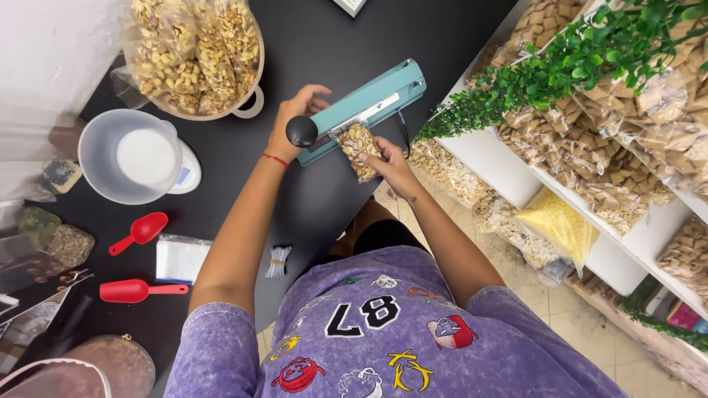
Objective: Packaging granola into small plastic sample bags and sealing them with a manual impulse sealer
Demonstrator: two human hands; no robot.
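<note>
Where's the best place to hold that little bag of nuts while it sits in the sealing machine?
Probably by the full lower end of the bag of nuts, coming from the table-edge side, as the right hand does. Its open end lies under the sealer bar, so only the filled part sticks out.

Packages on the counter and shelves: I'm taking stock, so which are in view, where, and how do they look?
Small clear bag of tan nuts, held by right hand at the teal sealer.
Clear nut bags, piled in a beige pot at the counter's far side.
Yellow-filled bag, on the white shelf.
Flat white pouch, beside the red scoops.
</note>
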